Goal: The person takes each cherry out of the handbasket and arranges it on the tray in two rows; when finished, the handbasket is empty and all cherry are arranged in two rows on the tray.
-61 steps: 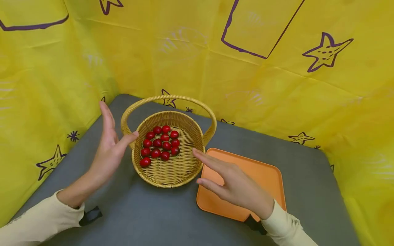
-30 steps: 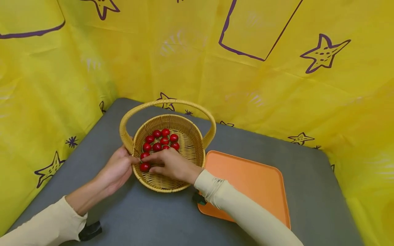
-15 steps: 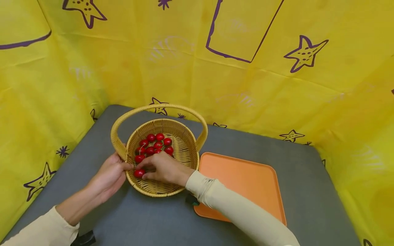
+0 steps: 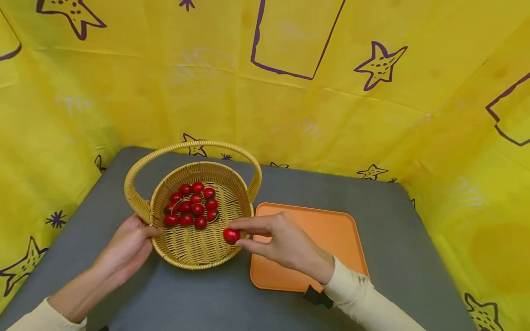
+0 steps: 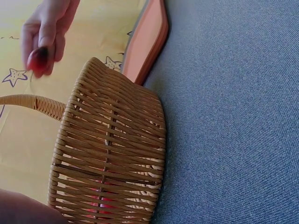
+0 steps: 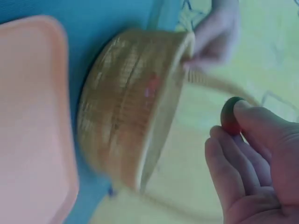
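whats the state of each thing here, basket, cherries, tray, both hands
basket: upright on the grey table, handle raised, steadied at its left rim
cherries in basket: clustered at the back left of the basket floor
single cherry: lifted, pinched over the basket's right rim
orange tray: flat on the table, right of the basket, nothing on it
left hand: holds the basket's rim
right hand: pinches the single cherry between thumb and fingers

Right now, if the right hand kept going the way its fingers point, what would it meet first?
Likely the wicker basket: the right hand, pinching a red cherry, points left over its near rim. Height above it is unclear.
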A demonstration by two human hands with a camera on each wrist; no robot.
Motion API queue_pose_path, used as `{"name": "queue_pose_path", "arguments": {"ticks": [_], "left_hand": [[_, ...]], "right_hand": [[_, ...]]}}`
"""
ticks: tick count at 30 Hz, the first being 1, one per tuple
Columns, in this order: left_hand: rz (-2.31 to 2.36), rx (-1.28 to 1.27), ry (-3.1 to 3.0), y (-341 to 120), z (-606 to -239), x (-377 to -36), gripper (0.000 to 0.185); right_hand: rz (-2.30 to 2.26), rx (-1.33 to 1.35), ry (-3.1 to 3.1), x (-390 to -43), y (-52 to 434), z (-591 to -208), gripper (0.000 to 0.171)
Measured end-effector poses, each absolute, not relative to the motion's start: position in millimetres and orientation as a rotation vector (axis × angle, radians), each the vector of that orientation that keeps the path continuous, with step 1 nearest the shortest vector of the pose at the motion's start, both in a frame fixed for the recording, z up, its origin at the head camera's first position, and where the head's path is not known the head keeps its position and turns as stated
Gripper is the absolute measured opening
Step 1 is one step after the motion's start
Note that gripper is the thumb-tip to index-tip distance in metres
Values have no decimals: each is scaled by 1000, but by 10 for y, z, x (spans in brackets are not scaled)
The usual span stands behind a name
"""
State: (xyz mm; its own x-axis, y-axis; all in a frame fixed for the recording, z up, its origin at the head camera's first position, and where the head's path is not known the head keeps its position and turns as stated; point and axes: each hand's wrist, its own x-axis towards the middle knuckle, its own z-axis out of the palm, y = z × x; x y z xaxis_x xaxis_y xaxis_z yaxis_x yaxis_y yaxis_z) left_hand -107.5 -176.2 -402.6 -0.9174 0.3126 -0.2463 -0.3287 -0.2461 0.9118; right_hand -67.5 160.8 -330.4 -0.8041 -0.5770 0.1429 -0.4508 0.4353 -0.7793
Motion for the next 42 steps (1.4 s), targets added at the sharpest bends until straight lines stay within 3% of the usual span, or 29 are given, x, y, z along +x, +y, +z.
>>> {"name": "queue_pose_path", "arguments": {"ticks": [9, 21, 34, 42], "left_hand": [[2217, 10, 1594, -1791, -4036, -1063, 97], [2207, 8, 1592, -1783, -4046, -1072, 95], [2182, -19, 1600, -1842, -4067, -1028, 98], [2211, 16, 1574, -1802, -4059, -1062, 97]], "right_hand": [[-1374, -620, 2788, -722, 2245, -3579, 38], [-1208, -463, 2818, -1057, 2248, -4126, 40], [-1086, -559, 2878, -1068, 2153, -4218, 36], [-1006, -530, 2955, -1050, 2201, -4017, 41]]}}
